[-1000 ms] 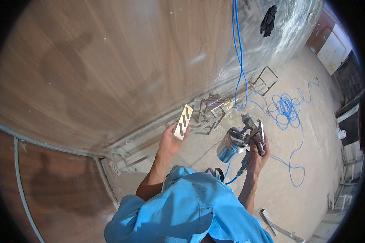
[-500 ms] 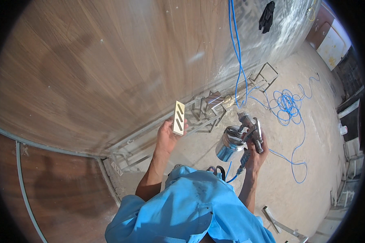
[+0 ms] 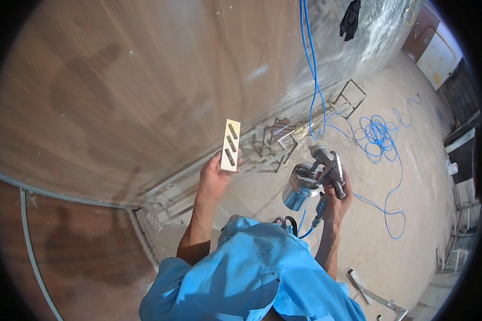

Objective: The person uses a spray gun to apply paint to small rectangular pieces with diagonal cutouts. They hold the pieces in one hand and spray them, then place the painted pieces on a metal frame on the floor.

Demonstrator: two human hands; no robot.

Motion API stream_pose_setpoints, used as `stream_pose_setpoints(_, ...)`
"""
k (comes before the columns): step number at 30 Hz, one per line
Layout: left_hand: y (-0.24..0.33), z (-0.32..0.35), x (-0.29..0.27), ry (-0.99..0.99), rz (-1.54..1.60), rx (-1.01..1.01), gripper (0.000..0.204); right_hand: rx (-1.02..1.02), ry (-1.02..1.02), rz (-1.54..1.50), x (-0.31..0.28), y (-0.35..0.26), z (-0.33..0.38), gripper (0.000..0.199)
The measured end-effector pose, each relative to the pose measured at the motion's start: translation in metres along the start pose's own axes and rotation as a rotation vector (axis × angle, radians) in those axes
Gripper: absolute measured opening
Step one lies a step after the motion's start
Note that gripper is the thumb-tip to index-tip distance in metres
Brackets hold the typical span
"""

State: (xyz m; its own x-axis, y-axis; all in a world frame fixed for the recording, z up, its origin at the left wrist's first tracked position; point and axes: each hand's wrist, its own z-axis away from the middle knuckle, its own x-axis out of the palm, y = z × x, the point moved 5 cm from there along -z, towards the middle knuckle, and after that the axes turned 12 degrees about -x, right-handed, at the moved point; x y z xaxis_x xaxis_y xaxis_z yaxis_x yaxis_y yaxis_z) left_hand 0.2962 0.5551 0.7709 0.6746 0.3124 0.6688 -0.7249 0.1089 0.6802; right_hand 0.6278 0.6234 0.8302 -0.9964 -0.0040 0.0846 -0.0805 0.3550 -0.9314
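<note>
My left hand [image 3: 214, 176] grips the lower end of a flat cream rectangular plate [image 3: 226, 145] with several slanted dark slots. The plate stands roughly upright in front of the wood-grain panel wall [image 3: 160, 96]. In my right hand [image 3: 337, 206] is a metal spray gun [image 3: 328, 166], my fingers wrapped around its handle. A shiny silver paint cup [image 3: 298, 195] hangs below the gun, tilted a little. A blue air hose [image 3: 306, 234] joins the handle through a dark coupling [image 3: 321, 206]. Some fingers of both hands are hidden behind what they hold.
Low metal frames [image 3: 276, 152] stand along the foot of the wall. A coil of blue hose [image 3: 379, 136] lies on the floor to the right, and more blue hose [image 3: 311, 59] hangs ahead. Near my right side lies a metal bar [image 3: 377, 299]. A black cloth [image 3: 350, 21] hangs far ahead.
My left hand has raised the slotted plate slightly, up and to the left. The spray gun in my right hand has shifted very little.
</note>
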Motion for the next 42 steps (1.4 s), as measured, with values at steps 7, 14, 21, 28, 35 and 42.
stream_pose_setpoints(7,0.0,-0.004,-0.013,0.05,0.049,-0.043,0.049,-0.017,0.018,-0.097,-0.007,0.0,0.001,0.053)
stream_pose_setpoints(14,-0.002,-0.01,-0.032,-0.062,0.187,-0.072,0.048,0.009,-0.014,-0.012,-0.023,0.008,-0.003,0.053)
stream_pose_setpoints(21,0.016,-0.04,-0.029,0.02,0.064,-0.084,0.042,-0.032,0.005,-0.098,-0.023,0.002,-0.01,0.057)
stream_pose_setpoints(28,0.038,-0.07,0.003,-0.005,-0.032,-0.09,0.042,0.007,-0.146,0.05,-0.013,-0.021,-0.011,0.064)
stream_pose_setpoints(35,0.059,-0.104,0.031,-0.038,-0.107,-0.096,0.045,-0.074,-0.25,0.039,0.009,-0.057,-0.016,0.059)
stream_pose_setpoints(42,0.061,-0.114,0.054,-0.048,-0.103,-0.062,0.044,-0.169,-0.341,-0.034,0.013,-0.081,-0.021,0.058)
